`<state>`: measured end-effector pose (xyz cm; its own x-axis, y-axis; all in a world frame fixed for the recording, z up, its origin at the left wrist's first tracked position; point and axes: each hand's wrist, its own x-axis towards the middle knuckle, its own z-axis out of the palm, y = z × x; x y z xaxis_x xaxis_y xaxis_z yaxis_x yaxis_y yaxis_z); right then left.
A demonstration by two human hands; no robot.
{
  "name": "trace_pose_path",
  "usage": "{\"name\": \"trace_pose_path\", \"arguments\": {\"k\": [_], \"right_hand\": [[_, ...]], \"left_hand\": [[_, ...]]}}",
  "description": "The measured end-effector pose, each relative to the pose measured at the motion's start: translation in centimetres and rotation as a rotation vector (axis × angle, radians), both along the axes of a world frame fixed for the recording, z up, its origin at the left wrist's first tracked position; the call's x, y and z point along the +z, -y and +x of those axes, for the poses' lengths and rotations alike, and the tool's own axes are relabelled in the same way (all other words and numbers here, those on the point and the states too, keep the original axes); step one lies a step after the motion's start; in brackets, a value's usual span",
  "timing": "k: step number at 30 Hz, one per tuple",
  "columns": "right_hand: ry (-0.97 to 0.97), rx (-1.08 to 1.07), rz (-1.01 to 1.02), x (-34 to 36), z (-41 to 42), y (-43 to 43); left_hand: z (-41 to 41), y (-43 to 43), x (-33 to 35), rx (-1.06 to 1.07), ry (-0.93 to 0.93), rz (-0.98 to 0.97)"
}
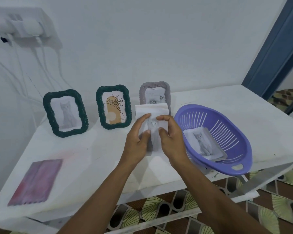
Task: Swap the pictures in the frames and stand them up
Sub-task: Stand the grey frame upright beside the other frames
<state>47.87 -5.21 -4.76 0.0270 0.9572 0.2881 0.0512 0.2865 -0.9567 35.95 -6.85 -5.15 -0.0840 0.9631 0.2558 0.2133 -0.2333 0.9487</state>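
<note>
My left hand point(139, 137) and my right hand point(170, 137) both grip a stack of paper pictures point(152, 112) with a grey cat print on top, held just above the white table point(98, 159). Right behind the stack stands a grey frame point(155, 92) with a pale rose picture in it. Left of it stands a dark green braided frame point(114, 107) with an orange flower drawing. Further left stands another dark green frame point(65, 114) holding a grey cat picture. Another cat picture on a grey backing point(204, 144) lies in the purple basket point(233, 149).
The purple slotted basket sits at the table's right front edge. A pink-purple flat sheet point(35, 181) lies at the front left. A white wall socket with chargers and cables point(24, 27) hangs on the wall at the left. Patterned floor shows below the table.
</note>
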Motion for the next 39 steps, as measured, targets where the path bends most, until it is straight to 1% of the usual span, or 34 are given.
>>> {"name": "trace_pose_path", "arguments": {"k": [4, 7, 11, 13, 15, 18, 21, 23, 27, 29, 32, 34, 39], "right_hand": [[0.016, 0.007, 0.012, 0.3, 2.1, -0.6], [0.048, -0.015, 0.003, 0.4, 3.8, -1.1], [0.173, -0.141, 0.021, 1.0, 7.0, -2.1], [0.172, -0.177, -0.014, 1.7, 9.0, -2.6], [0.193, -0.196, -0.045, 2.2, 11.6, -3.2], [0.359, -0.221, -0.137, 1.6, 15.9, -5.0], [0.609, -0.172, -0.267, 0.3, 18.7, -6.6], [0.739, -0.124, -0.317, -0.7, 19.2, -7.3], [0.824, -0.058, -0.405, -2.0, 18.9, -7.9], [0.948, -0.05, -0.377, -2.6, 18.6, -8.0], [1.228, -0.026, -0.299, -3.0, 18.1, -7.6], [1.352, -0.043, -0.249, -3.0, 17.9, -7.4], [1.408, -0.039, -0.258, -3.0, 17.7, -7.4]], "left_hand": [[1.0, -0.7, 0.5, -0.085, 0.017, 0.043], [2.5, -1.6, 0.6, -0.1, 0.026, 0.069], [5.1, -2.9, 1.2, -0.176, -0.023, 0.088], [6.7, -3.7, 1.3, -0.216, -0.066, 0.081], [8.1, -4.6, 0.7, -0.2, -0.147, 0.074], [9.2, -6.1, -1.4, -0.086, -0.282, 0.054], [9.7, -6.6, -3.3, -0.098, -0.371, -0.108], [9.7, -6.7, -4.1, -0.1, -0.387, -0.156], [9.5, -6.7, -4.5, -0.084, -0.383, -0.108], [9.5, -6.7, -4.5, -0.079, -0.395, -0.085], [9.6, -6.6, -4.7, -0.069, -0.412, -0.069], [9.5, -6.6, -4.7, -0.071, -0.421, -0.064], [9.4, -6.6, -4.7, -0.053, -0.463, -0.05]]}}
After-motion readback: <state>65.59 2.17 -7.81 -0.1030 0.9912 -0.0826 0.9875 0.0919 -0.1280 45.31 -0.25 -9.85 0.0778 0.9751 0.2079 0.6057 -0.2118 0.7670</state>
